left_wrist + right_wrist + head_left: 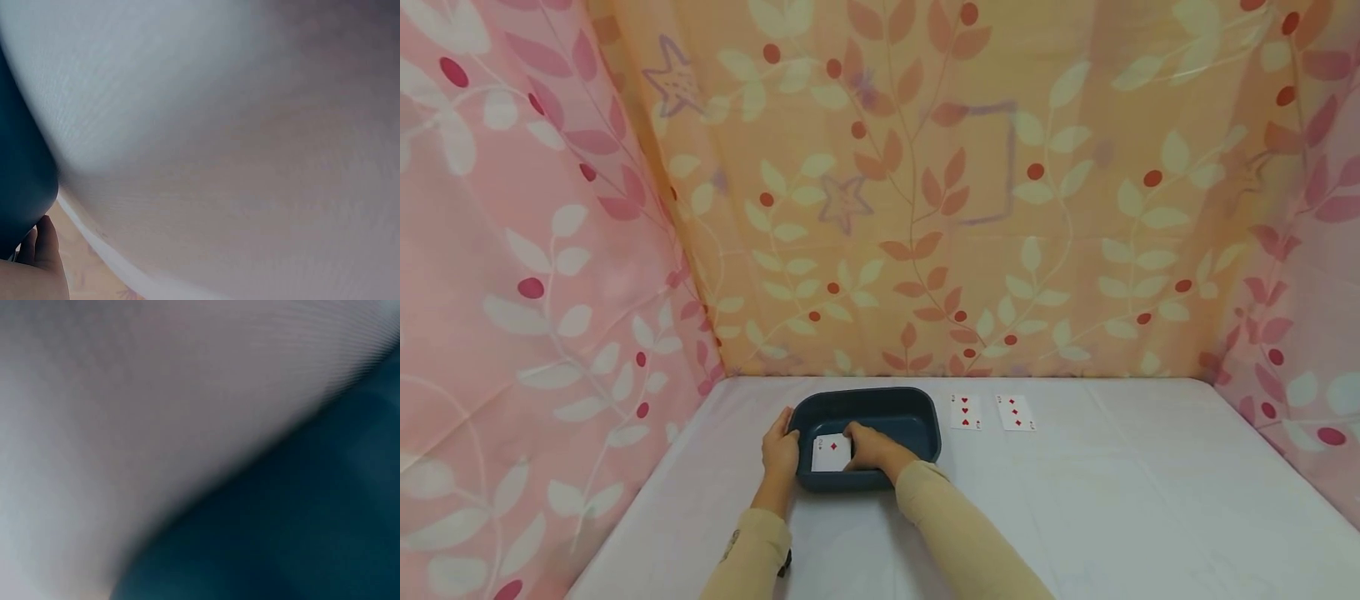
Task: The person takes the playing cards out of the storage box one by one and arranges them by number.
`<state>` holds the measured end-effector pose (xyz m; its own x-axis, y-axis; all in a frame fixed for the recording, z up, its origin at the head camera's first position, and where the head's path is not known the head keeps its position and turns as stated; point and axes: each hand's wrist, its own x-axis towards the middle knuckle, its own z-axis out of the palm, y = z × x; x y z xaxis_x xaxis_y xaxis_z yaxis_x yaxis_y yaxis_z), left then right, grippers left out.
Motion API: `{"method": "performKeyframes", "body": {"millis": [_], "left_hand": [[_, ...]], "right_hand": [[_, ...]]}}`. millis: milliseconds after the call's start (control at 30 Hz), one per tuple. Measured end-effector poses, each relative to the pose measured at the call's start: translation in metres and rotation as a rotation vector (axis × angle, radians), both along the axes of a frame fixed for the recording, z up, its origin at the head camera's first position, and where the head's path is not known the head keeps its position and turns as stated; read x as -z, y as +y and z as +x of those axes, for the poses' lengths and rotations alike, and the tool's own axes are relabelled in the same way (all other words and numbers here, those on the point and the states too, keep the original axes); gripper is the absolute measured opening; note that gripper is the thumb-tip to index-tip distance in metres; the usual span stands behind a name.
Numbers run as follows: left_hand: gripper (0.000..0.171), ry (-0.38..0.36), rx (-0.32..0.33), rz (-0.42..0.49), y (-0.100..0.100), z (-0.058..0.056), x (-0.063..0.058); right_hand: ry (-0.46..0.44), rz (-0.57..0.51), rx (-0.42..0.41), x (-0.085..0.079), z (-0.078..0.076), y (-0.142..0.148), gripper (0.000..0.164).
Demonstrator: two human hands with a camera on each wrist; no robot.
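Observation:
A dark blue tray (865, 482) with rounded corners stands on the white-covered table. My left hand (780, 446) grips its left rim, thumb at the inner side and fingers along the outside. In the left wrist view, the curled left fingers (47, 244) lie against the tray wall (22, 169). Inside the tray, at its left end, lies a stack of playing cards (830, 455), a diamond card face up on top. Reaching over the near rim, my right hand (874, 448) holds the stack's right side between thumb and fingers. The right wrist view has only the blurred tray (281, 537) and cloth.
To the right of the tray, two cards lie face up on the table (1090, 500): a three of hearts (966, 412) and a three of diamonds (1016, 412). Patterned cloth (910, 208) hangs behind the table and along both sides.

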<state>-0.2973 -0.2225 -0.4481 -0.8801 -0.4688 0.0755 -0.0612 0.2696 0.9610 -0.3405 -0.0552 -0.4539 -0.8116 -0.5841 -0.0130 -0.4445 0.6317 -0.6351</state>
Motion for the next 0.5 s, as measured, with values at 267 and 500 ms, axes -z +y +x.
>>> {"method": "performKeyframes", "body": {"millis": [267,500], "left_hand": [[0.051,0.005,0.006,-0.017,0.0001,-0.0005,0.0005],[0.050,-0.005,0.008,-0.004,0.0006,0.0013,-0.0009]], "right_hand": [[-0.141,-0.248,-0.024,0.0009,-0.0020,0.0021,0.049],[-0.240,-0.318,0.016,-0.0027,-0.0001,0.0021,0.050]]}}
